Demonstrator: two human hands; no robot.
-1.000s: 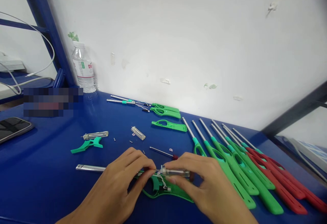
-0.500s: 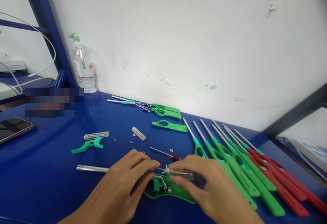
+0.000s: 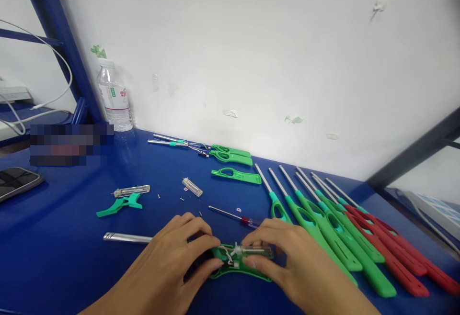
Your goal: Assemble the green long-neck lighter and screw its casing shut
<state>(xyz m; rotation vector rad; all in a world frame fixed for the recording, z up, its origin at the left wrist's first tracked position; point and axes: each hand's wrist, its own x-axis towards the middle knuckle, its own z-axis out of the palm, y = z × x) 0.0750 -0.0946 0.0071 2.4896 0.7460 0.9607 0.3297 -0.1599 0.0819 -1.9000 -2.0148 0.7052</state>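
My right hand [image 3: 287,260] pinches a clear lighter fuel tank [image 3: 259,251] between thumb and fingers, at the upper edge of an open green lighter shell [image 3: 247,273]. Whether the tank is fully seated there I cannot tell. Closed over the shell's left part, my left hand [image 3: 176,257] has thumb and fingertips at the green trigger [image 3: 217,253]. White wires [image 3: 229,253] run between the trigger and the tank. The metal tube [image 3: 127,238] sticks out left from under my left hand.
Beyond my hands lie a screwdriver [image 3: 230,213], a spare fuel tank [image 3: 192,186], small screws, another tank [image 3: 132,191] and a loose trigger [image 3: 120,205]. Assembled green lighters [image 3: 334,243] and red ones [image 3: 391,253] line the right. Lighter parts [image 3: 230,154], a bottle [image 3: 115,97] and a phone [image 3: 17,181] stand farther off.
The fuel tank has come down closer against the shell. My left fingers have moved from a thin tube beside the tank down to the trigger area. The view has shifted slightly.
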